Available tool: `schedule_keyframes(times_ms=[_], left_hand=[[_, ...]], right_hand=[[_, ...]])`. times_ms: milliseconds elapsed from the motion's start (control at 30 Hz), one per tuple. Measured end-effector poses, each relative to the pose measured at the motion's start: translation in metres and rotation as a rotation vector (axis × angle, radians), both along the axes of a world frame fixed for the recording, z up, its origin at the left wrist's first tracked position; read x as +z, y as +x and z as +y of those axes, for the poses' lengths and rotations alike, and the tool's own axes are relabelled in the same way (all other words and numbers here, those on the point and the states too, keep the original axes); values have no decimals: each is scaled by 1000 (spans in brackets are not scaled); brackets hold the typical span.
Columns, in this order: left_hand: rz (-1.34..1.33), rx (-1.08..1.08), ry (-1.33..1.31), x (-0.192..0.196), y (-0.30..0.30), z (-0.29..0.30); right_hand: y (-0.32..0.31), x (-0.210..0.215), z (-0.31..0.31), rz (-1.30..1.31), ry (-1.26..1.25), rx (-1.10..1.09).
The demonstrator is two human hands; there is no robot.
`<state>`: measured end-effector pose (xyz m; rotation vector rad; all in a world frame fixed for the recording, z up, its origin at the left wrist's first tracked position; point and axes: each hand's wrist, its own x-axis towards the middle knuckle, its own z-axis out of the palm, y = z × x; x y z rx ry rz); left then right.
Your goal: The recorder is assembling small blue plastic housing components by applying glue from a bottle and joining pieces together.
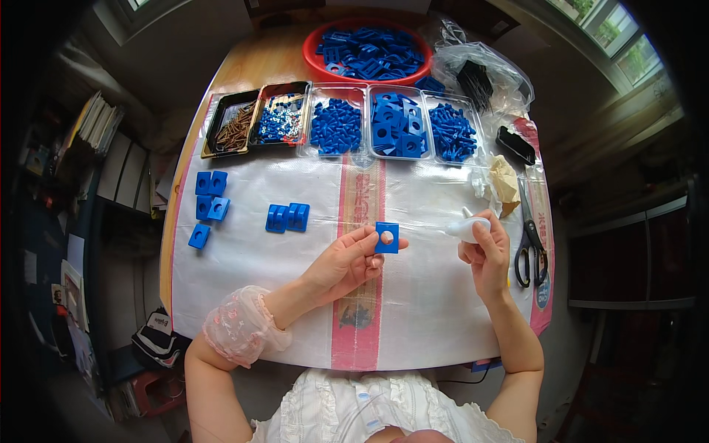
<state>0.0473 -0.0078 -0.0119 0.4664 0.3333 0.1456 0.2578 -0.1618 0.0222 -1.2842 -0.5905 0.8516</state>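
My left hand [353,257] pinches a flat blue square plate [382,246] with a round hole through it, held up over the middle of the table. To its right, my right hand [487,249] is closed around a small white squeeze bottle [470,229] with a thin nozzle. Bottle and plate are apart. Left of my hands, two blue slotted pieces [287,217] lie side by side on the table cover. Farther left lie several blue square plates with holes [204,207], some touching one another.
Behind my hands stand trays of brown screws [235,131], small nuts [280,118], blue small parts [336,126], blue plates [399,124] and blue pegs [453,133]. A red basin [314,63] of blue pieces is at the back. Black scissors [530,251] and crumpled brown paper [504,184] lie right.
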Motion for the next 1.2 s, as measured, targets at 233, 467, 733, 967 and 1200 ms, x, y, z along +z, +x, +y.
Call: schedule_keyframes(times_ms=[233,467,733,967,1200], left_hand=[[-6,-6,-2,0,0,0],[1,-4,-6,0,0,1],[5,-5,3,-1,0,1],[2,-14,17,0,0,1],[1,-14,12,0,0,1]], right_hand=[[1,-1,0,-1,13,0],[2,0,0,-9,5,16],[5,-3,-3,42,25,42],[7,-5,-4,44,29,54],[5,-4,-3,50,30,41]])
